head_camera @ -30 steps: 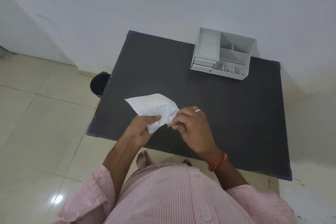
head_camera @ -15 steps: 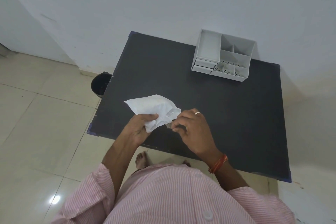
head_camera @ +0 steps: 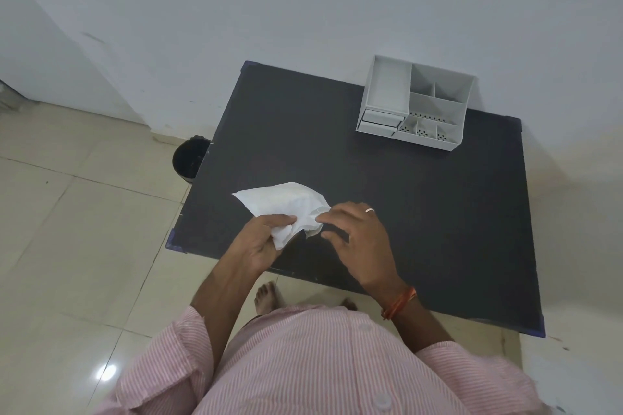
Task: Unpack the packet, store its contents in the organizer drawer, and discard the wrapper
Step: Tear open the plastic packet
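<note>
A crumpled white paper packet (head_camera: 286, 200) hangs just above the near left part of the black table (head_camera: 438, 212). My left hand (head_camera: 259, 239) is closed on its lower end, thumb on top. My right hand (head_camera: 360, 239) is at the packet's right end with its fingers spread; the index fingertip touches the wrinkled edge and the thumb sits apart below it. Whatever is in the packet is not visible. The white organizer (head_camera: 428, 141) stands at the far right of the table, its two small drawers (head_camera: 379, 121) shut at its front left.
A black bin (head_camera: 188, 158) stands on the tiled floor by the table's left edge. The wall runs right behind the table and the organizer. My bare feet (head_camera: 266, 296) show under the near edge.
My right hand has loosened from a pinch on the packet's right end and spread its fingers. The left hand keeps its hold; the packet has barely moved.
</note>
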